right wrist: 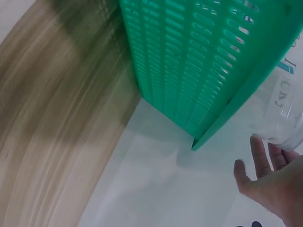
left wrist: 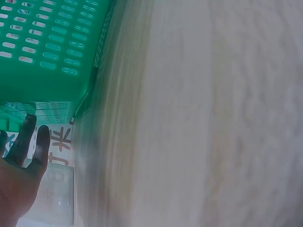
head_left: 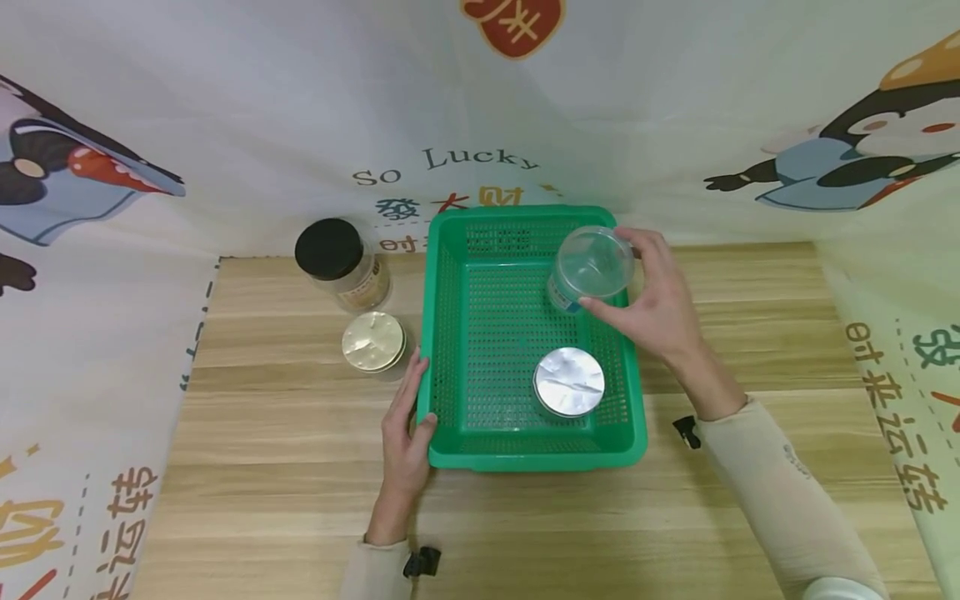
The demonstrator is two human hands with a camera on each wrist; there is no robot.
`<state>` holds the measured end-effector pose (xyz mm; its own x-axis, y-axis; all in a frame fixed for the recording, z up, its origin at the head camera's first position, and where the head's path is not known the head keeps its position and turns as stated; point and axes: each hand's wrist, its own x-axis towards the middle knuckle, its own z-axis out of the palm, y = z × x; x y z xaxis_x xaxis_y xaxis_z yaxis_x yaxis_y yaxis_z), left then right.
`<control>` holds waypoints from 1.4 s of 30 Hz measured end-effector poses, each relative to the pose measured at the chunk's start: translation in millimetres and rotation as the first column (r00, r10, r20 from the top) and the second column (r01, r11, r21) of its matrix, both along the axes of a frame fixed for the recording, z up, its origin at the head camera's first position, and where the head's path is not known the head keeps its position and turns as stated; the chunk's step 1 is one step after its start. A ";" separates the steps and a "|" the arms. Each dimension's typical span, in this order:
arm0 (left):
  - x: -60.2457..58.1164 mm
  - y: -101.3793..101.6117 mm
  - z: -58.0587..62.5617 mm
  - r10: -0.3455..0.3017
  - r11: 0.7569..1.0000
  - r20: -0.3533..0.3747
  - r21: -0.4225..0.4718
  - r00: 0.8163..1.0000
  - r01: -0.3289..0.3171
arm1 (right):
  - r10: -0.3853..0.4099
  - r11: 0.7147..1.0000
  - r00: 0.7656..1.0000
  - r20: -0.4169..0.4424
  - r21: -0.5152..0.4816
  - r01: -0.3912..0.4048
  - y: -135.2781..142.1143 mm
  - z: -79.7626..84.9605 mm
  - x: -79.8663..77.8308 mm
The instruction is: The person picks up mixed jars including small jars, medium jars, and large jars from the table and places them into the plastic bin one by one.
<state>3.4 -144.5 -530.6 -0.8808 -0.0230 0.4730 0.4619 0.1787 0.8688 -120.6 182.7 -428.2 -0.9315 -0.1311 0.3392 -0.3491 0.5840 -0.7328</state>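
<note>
My right hand (head_left: 660,308) grips a clear plastic jar (head_left: 596,267), thumb and fingers on opposite sides near its wide round top. The jar is tilted over the back right corner of a green perforated basket (head_left: 534,461); a blue label patch shows low on its side. In the right wrist view, fingertips meet the jar (right wrist: 284,116) beyond the basket's rim. Inside the basket, at front right, stands a container with a wrinkled silver foil top (head_left: 569,382). My left hand (head_left: 406,437) rests against the basket's left side, fingers extended along it.
Left of the basket on the wooden table (head_left: 277,433) are a jar with a black lid (head_left: 329,249) and, in front of it, a container with a gold foil top (head_left: 373,342). Printed cloth (head_left: 300,108) rises behind and at both sides.
</note>
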 end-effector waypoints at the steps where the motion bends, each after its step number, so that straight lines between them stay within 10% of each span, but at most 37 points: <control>1: 0.4 -0.3 -0.3 0.001 1.000 -0.002 -0.001 1.000 -0.001 | 0.001 1.000 1.000 0.004 0.011 -0.001 -0.3 -1.5 0.0; 22: -0.7 0.2 1.5 0.000 1.000 0.014 -0.008 1.000 0.000 | 0.010 0.980 0.981 0.193 0.192 -0.048 -3.4 -3.4 -1.6; 42: 0.0 -0.3 0.3 -0.005 1.000 0.020 0.001 1.000 0.005 | 0.074 0.943 0.980 0.187 0.308 -0.130 -6.8 -12.2 -5.6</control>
<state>3.4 -144.8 -530.3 -0.8902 -0.0193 0.4552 0.4452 0.1752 0.8781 -126.3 175.8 -440.3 -0.9477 -0.3026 0.1015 -0.3048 0.7635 -0.5694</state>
